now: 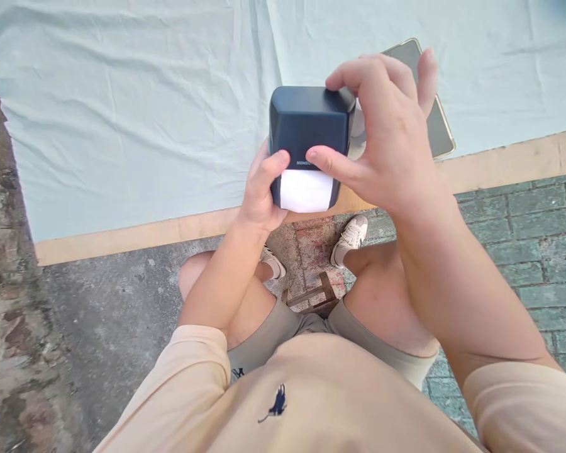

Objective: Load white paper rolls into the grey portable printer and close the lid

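A dark navy label printer (309,129) with "NIIMBOT" lettering is held over the table's near edge. White label paper (306,190) covers the lower part of its front face. My left hand (263,189) grips the printer's left side, thumb on the front, with the other fingers mostly hidden behind it. On the right side, my right hand (393,126) has its thumb on the front near the lettering and its index finger at the far right corner; its other fingers are raised off the printer. Something whitish, too hidden to name, shows between that hand and the printer.
A pale blue cloth (136,113) covers the table, whose bare wooden edge (509,162) faces me. Partly behind my right hand lies a flat grey gold-rimmed device (441,129), like a phone or tablet. Below are my knees, a wooden stool part (327,288) and brick paving (523,239).
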